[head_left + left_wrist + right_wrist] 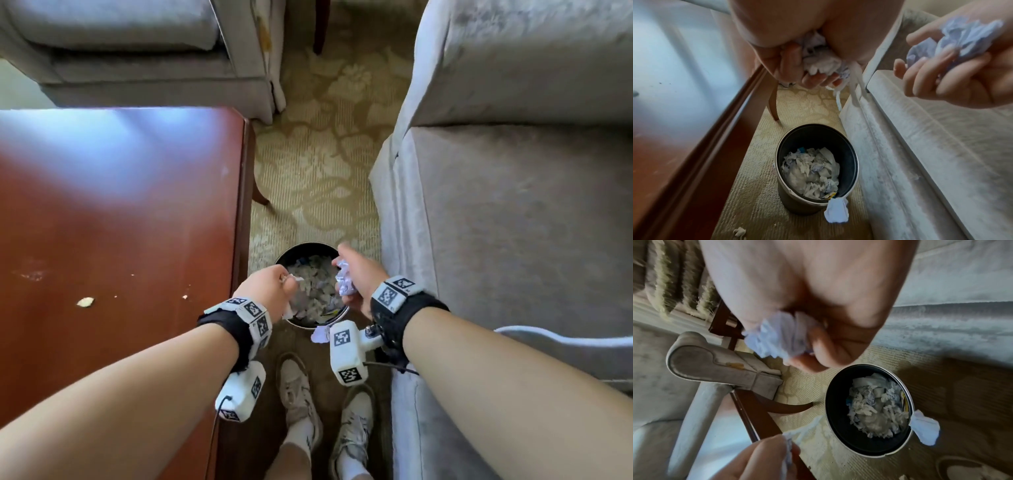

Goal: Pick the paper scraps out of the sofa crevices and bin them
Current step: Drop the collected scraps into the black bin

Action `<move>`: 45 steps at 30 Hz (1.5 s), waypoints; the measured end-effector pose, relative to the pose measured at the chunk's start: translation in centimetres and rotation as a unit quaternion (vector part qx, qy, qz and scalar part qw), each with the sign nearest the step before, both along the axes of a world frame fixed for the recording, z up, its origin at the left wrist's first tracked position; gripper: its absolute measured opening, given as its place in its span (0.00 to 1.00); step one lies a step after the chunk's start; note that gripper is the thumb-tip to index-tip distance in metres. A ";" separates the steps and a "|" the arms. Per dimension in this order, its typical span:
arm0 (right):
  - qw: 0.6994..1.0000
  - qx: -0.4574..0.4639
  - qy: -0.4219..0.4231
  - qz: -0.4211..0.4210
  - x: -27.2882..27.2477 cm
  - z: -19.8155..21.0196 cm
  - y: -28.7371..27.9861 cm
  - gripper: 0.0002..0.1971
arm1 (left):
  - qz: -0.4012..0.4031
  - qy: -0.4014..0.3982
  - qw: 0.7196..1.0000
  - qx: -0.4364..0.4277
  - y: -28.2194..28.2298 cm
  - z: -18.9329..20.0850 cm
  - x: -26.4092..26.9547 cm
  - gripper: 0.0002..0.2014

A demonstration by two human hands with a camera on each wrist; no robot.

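A round dark bin [298, 248] [813, 129] [830, 418] stands on the carpet between the table and the sofa, part full of torn paper scraps [809, 172] [875, 410]. My left hand [274, 289] [813, 71] hovers over the bin's left rim and grips a wad of white scraps [822, 63], with thin strips dangling from it. Over the right rim my right hand [356, 277] [813, 353] holds a crumpled bluish-white paper wad [344, 281] [970, 37] [774, 335]. One pale scrap [320, 334] [836, 212] [925, 426] hangs over the bin's near rim.
A glossy red-brown wooden table [120, 222] borders the left, with a crumb of paper [85, 302] on it. The grey sofa [513, 222] runs along the right, a grey armchair [137, 51] stands beyond. My shoes [298, 394] stand just behind the bin. A small scrap [740, 231] lies on the carpet.
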State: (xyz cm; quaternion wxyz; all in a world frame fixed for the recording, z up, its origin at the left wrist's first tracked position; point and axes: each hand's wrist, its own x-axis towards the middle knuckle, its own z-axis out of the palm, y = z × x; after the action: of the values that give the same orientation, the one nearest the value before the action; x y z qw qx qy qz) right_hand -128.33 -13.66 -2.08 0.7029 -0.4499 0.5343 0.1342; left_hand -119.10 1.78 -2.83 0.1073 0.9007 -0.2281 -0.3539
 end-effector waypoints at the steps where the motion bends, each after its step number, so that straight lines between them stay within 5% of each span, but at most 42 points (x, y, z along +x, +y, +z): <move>1: 1.000 -0.003 0.000 0.000 0.3 -0.5 -0.3 0.17 | -0.001 0.005 1.000 0.001 -0.1 -0.5 0.7 0.13; 6: 0.998 0.046 0.032 -0.026 1.5 -2.1 -0.6 0.20 | 0.001 0.035 0.999 0.006 -0.5 -2.5 2.9 0.13; 14: 0.996 0.044 0.077 -0.017 1.0 -5.6 -0.7 0.11 | -0.010 0.063 0.997 0.032 -1.0 -4.9 2.9 0.16; 21: 0.991 -0.048 0.073 0.103 0.6 -6.2 -0.8 0.20 | 0.010 0.058 0.998 0.025 -0.9 -5.4 2.0 0.16; 25: 0.994 0.006 0.079 0.080 0.9 -6.1 -1.1 0.20 | 0.037 0.061 0.997 0.016 -1.1 -5.3 1.7 0.16; 31: 0.996 0.055 0.047 0.042 1.3 -5.3 -1.4 0.20 | 0.039 0.091 0.995 -0.026 -2.1 -5.6 1.5 0.13; 45: 0.976 -0.078 -0.053 0.195 3.4 -5.1 1.6 0.12 | 0.025 0.117 0.988 -0.099 -2.5 -5.3 2.1 0.19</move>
State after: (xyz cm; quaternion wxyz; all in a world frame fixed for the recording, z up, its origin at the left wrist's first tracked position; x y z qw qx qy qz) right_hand -124.90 -12.09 -7.22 0.6534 -0.6052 0.4068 0.2030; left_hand -117.01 -0.75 -8.13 0.2307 0.8432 -0.2251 -0.4302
